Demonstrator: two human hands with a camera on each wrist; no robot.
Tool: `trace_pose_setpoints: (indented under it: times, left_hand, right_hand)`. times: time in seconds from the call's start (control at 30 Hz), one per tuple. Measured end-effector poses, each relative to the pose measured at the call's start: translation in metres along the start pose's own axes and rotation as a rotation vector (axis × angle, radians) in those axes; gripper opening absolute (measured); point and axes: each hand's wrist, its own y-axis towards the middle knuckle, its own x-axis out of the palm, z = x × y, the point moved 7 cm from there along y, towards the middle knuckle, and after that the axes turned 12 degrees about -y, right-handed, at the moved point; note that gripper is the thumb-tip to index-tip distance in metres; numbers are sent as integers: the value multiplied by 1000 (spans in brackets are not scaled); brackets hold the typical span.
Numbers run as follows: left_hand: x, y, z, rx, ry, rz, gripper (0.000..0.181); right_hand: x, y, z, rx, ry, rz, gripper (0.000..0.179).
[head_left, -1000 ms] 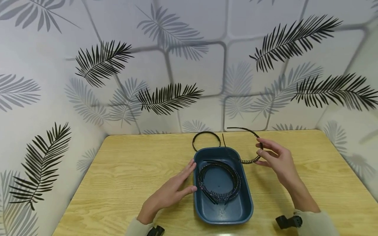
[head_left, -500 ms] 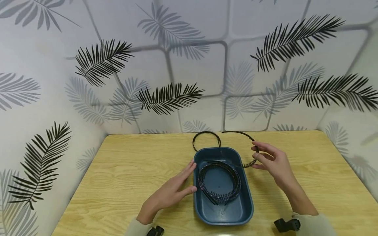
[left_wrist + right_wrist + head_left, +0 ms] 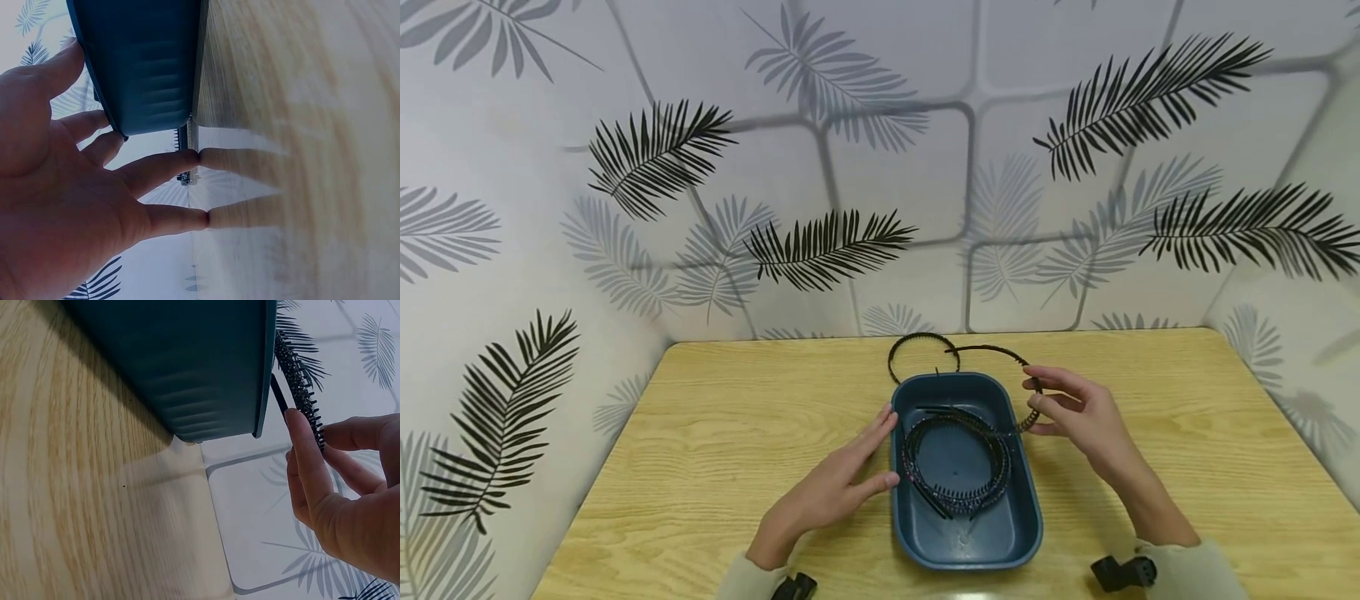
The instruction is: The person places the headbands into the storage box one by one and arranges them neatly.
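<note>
My right hand point(image 3: 1090, 421) pinches a black toothed headband point(image 3: 995, 347) between thumb and fingers at the right rim of a blue plastic tray point(image 3: 962, 550). One end of this headband reaches behind the tray; its lower part passes over the rim. In the right wrist view, small teeth line the held headband point(image 3: 299, 384). Several dark headbands point(image 3: 966, 504) lie nested in a ring inside the tray. My left hand point(image 3: 831, 492) rests against the tray's left side with fingers extended. In the left wrist view, the thumb touches the tray's rim point(image 3: 94, 81), and two fingertips touch the table.
Another black headband point(image 3: 922, 336) lies on the wooden table point(image 3: 737, 417) just behind the tray, partly hidden by it. A leaf-patterned wall point(image 3: 895, 183) stands along the table's back edge.
My right hand has moved left and slightly down, bringing the headband from beside the tray to over its right rim. The left hand and tray have stayed put.
</note>
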Motion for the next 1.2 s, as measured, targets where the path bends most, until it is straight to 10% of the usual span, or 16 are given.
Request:
trace_pose_setpoints:
  times: [1.2]
  left_hand:
    - [1, 1, -1, -9, -9, -12, 79]
  right_hand:
    - [30, -4, -3, 40, -37, -162, 42]
